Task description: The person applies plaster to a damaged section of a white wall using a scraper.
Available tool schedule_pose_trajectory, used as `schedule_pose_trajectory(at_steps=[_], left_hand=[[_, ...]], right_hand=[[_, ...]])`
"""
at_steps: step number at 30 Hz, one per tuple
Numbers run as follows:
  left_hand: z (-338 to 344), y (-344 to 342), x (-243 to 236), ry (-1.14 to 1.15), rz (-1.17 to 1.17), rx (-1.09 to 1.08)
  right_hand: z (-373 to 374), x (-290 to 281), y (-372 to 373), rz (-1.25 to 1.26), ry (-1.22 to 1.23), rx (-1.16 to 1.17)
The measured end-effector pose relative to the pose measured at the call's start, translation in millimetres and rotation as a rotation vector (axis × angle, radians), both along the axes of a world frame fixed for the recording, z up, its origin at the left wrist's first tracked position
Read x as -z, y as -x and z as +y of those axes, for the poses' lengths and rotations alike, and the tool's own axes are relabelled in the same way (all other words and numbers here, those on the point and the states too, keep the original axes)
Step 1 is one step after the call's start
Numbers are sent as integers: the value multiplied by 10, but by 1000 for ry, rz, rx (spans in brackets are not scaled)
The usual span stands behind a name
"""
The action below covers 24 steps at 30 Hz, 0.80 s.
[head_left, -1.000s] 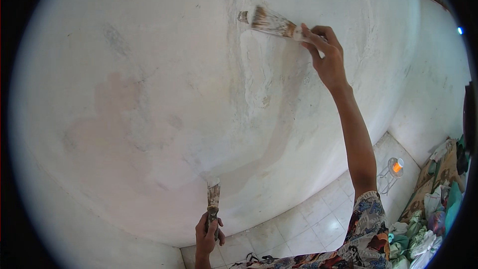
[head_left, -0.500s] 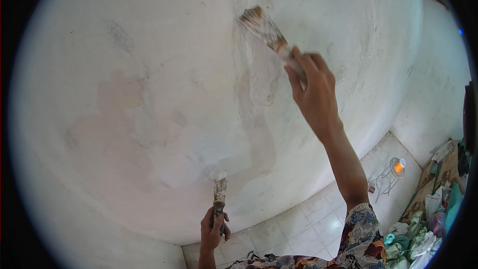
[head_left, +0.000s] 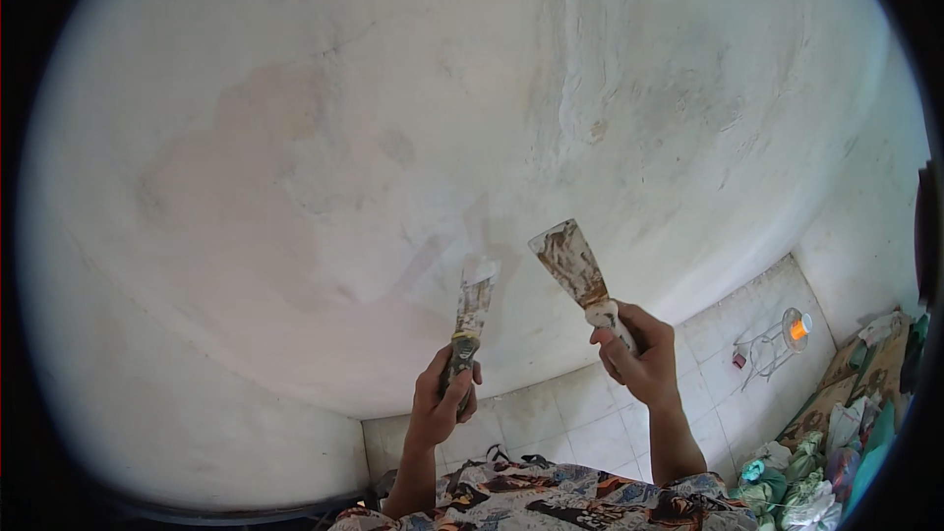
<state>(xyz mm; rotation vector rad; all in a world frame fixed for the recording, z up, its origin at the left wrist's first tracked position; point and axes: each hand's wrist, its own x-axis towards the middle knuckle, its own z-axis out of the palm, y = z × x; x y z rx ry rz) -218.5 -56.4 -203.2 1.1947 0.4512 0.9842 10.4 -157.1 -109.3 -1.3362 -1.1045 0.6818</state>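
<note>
My left hand (head_left: 442, 401) is closed round the dark handle of a narrow putty knife (head_left: 475, 300), its blade pointing up with white paste at the tip. In my right hand (head_left: 641, 349) is a wider putty knife (head_left: 573, 264), gripped by its pale handle. Brown and white smears cover that wide blade, which tilts up and to the left. Both blades are held in front of a whitish wall (head_left: 393, 206) and close to each other. A rough vertical strip of filler (head_left: 573, 79) runs down the upper part of the wall, beside grey patches and cracks.
Pale floor tiles (head_left: 560, 413) lie below the wall. At the right stands a small metal stool (head_left: 795, 342) with an orange and white cup (head_left: 801, 325) on it. Several stuffed plastic bags (head_left: 811, 492) and cardboard (head_left: 821, 408) crowd the lower right corner.
My right hand has come down from the filler strip with the wide putty knife, away from the wall's upper part. My left hand has risen slightly, and the view has shifted.
</note>
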Motion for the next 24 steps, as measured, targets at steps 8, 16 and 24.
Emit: schedule_pose_trajectory(at_steps=[8, 16, 24], left_hand=[[45, 107, 92, -40, 23, 55], [23, 85, 27, -82, 118, 2], [-5, 46, -14, -208, 397, -131]], right_hand=[[59, 344, 209, -138, 65, -21], [134, 350, 239, -376, -14, -4], [176, 524, 243, -279, -12, -48]])
